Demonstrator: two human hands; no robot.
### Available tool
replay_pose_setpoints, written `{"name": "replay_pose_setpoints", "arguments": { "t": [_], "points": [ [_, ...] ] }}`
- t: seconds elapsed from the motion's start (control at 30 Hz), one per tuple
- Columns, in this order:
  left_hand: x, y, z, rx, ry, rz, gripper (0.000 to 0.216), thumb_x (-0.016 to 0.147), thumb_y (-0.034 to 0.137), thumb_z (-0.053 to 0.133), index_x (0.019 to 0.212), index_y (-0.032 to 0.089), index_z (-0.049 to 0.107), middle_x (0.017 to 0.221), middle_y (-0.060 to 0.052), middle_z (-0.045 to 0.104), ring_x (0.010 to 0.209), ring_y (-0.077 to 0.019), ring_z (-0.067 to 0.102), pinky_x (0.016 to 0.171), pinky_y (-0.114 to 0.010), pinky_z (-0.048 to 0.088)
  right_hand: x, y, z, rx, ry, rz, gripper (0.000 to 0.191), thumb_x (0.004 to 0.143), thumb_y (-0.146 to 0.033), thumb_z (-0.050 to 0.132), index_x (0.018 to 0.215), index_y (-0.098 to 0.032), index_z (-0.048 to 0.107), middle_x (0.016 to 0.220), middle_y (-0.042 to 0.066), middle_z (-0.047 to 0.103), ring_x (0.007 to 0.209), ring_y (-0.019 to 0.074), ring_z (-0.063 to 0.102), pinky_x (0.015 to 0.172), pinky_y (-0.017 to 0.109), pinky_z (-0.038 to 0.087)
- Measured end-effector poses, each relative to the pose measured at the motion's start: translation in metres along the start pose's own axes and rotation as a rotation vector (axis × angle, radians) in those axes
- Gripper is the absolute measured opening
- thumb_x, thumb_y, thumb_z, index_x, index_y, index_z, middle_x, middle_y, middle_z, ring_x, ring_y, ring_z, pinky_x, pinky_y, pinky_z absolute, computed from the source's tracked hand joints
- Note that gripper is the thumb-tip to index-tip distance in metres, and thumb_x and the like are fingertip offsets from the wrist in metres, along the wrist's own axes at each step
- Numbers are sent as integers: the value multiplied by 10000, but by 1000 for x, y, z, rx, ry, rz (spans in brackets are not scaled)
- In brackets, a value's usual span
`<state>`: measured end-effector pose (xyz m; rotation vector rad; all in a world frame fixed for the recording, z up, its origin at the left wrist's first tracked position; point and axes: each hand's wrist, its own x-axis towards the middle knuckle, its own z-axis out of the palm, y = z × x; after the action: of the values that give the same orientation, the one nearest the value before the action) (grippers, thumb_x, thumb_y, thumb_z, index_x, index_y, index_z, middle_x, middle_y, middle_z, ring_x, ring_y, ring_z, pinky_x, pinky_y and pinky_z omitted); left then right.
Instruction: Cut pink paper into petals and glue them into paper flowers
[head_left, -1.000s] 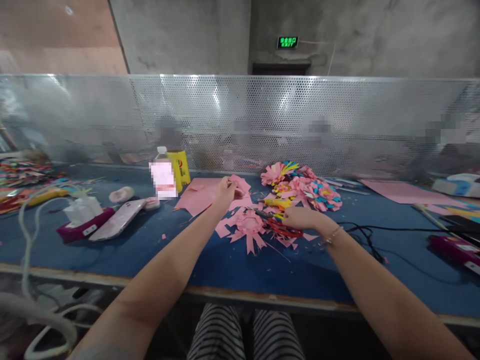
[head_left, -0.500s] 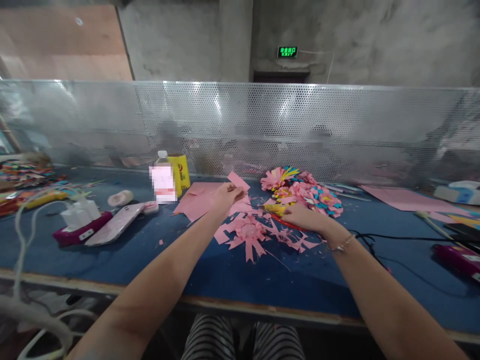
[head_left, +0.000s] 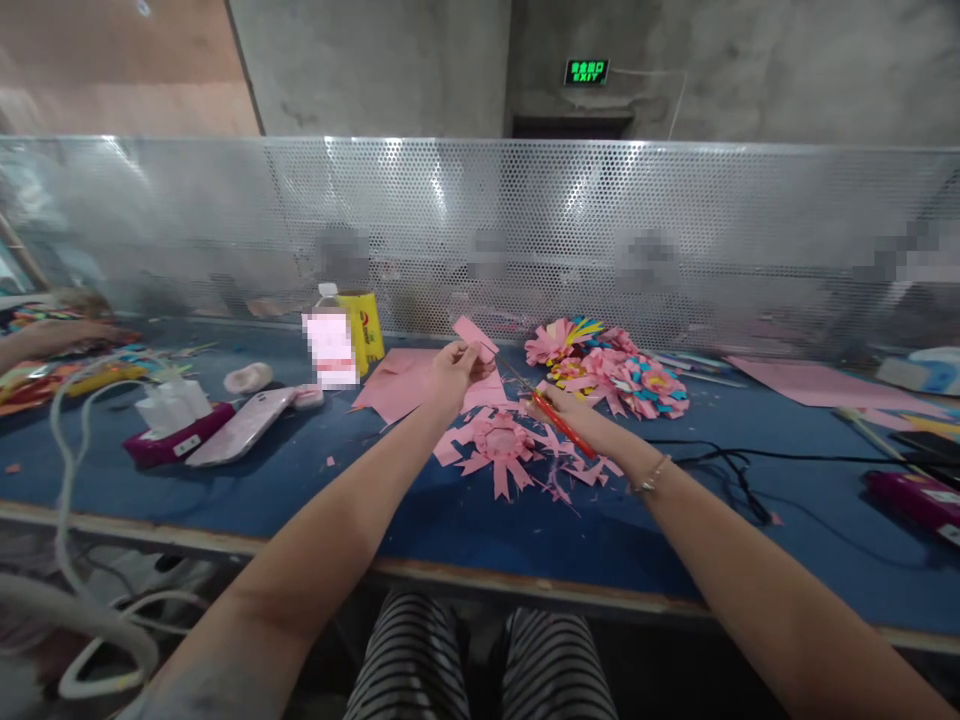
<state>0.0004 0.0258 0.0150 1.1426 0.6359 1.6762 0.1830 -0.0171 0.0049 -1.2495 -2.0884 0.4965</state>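
Between its fingers my left hand [head_left: 459, 366] pinches a small pink paper strip [head_left: 474, 336], raised over the table. My right hand [head_left: 576, 415] is closed around red-handled scissors [head_left: 564, 424], whose blades point up and left toward the strip but stay apart from it. Below both hands lies a pink paper flower [head_left: 498, 438] with notched, ribbon-like petals. Thin pink paper scraps [head_left: 562, 470] are strewn at its right. Behind my left wrist, pink paper sheets [head_left: 394, 382] rest on the table. Finished-looking flowers in pink, blue and yellow [head_left: 637, 375] are heaped beyond my right hand.
Left of my hands are a bottle [head_left: 330, 350], a yellow packet [head_left: 367, 333], a phone [head_left: 244, 430] and a purple power strip [head_left: 180, 437] with white cables. At far left, another person's arm [head_left: 60, 335] reaches over coloured paper. A black cable [head_left: 735, 459] crosses the right side. A perforated metal screen [head_left: 465, 220] borders the back.
My right hand has lifted the scissors off the table and brought the blades toward the strip. The left hand keeps its pinch. Another person's arm has appeared at far left.
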Motion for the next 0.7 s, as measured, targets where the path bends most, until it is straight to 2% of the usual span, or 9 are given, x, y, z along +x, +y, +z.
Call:
{"name": "replay_pose_setpoints", "arguments": {
  "t": [0.2,0.33,0.57,0.7],
  "points": [
    [-6,-3,7,6,-33,-31,174,699,241,611,652,131,485,545,36,551,494,-54,553,572,-193,471,4,5,12,34,2,16,336,718,-513,499,702,-204,369,637,-26,472,602,113,437,589,256,379],
    [-10,-3,10,25,-39,-36,192,680,258,629,647,131,489,543,31,562,483,-54,548,565,-193,471,8,6,15,169,22,-33,320,726,-487,485,663,-221,320,625,-33,444,615,115,439,603,262,393],
    [-15,5,13,44,-37,43,197,672,281,633,639,136,504,539,27,558,504,-71,561,575,-217,485,1,-5,10,187,17,-58,319,704,-478,509,683,-219,324,645,-31,446,615,117,434,597,267,378],
    [-13,5,14,63,-4,61,165,699,263,599,632,141,511,544,5,578,505,-91,570,579,-254,495,-2,-11,8,165,13,-17,313,713,-475,499,689,-215,328,650,-30,467,613,114,436,592,259,368]
  ]
}}
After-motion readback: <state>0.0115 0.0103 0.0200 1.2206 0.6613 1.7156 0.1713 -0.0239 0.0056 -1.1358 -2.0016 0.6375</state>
